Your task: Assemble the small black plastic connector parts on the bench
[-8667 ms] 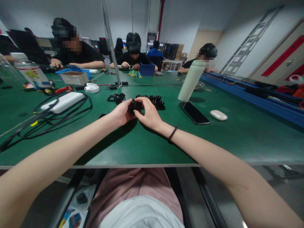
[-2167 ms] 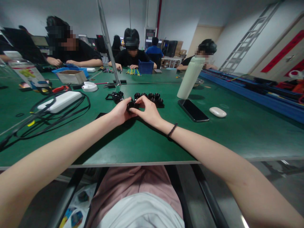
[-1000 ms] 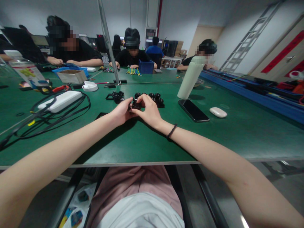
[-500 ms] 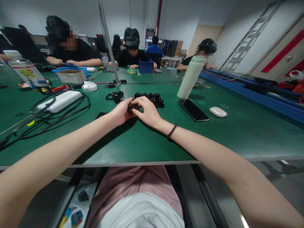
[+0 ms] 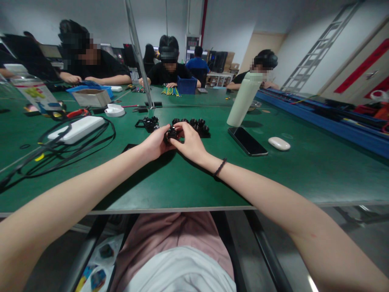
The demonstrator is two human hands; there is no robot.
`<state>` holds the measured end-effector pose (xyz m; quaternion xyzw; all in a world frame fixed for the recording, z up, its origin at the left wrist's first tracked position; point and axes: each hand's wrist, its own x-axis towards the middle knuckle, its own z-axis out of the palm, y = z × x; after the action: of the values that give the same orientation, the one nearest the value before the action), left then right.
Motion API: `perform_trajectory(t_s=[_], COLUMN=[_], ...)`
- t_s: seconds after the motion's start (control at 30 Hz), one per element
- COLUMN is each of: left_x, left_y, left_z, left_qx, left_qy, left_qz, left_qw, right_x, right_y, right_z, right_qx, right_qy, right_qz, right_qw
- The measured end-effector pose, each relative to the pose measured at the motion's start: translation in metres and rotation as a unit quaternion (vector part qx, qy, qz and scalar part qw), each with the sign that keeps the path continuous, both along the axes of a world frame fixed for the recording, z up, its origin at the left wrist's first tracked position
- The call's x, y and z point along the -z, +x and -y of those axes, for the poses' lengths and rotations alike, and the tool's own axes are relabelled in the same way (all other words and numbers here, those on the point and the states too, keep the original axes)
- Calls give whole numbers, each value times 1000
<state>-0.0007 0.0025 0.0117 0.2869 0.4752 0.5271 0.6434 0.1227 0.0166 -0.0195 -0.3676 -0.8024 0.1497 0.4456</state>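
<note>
Over the green table, my left hand (image 5: 156, 144) and my right hand (image 5: 191, 142) meet around a small black part (image 5: 172, 132), too small to name. My left hand is closed on its left side, thumb on top. The fingers and thumb of my right hand curve round it from the right. Just behind my right hand stand several black knob-like pieces (image 5: 199, 125) in rows on a dark base, partly covered by that hand. To the left of my hands lie more black parts (image 5: 148, 123). A flat black piece (image 5: 129, 148) shows beside my left wrist.
On the right are a pale green bottle (image 5: 244, 99), a black phone (image 5: 247, 141) and a white oval case (image 5: 278, 143). A white power strip (image 5: 77, 129) with looped black cable lies left. A metal pole (image 5: 141, 56) rises behind my hands. Several people sit across the table.
The fingers of my right hand have lifted and opened slightly, so more of the black part shows between my hands. My left hand has hardly moved.
</note>
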Motion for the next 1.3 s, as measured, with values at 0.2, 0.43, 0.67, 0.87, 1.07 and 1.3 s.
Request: perform_trajectory(t_s=[0.2,0.43,0.67,0.87,1.07,1.3], left_x=[3,-3,-5,-4,-4,-2], left_y=[-2,2,4,2,2,3], left_z=[-2,4,6,5,5,5], left_qx=[-2,-13,10,28,30,13], left_qy=[2,0,6,7,10,15], left_qz=[-3,-16,-23,-19,-8,-7], left_qw=[1000,1000,1000,999,999,1000], right_x=[1,0,-3,-5,-6,-6], right_y=[0,0,2,3,3,2], right_z=[-2,0,2,2,2,4], right_qx=[23,29,27,35,23,18], right_qy=[-23,-35,-25,-10,-2,15], right_qz=[-2,-10,-15,8,21,22], right_qw=[999,999,999,999,1000,999])
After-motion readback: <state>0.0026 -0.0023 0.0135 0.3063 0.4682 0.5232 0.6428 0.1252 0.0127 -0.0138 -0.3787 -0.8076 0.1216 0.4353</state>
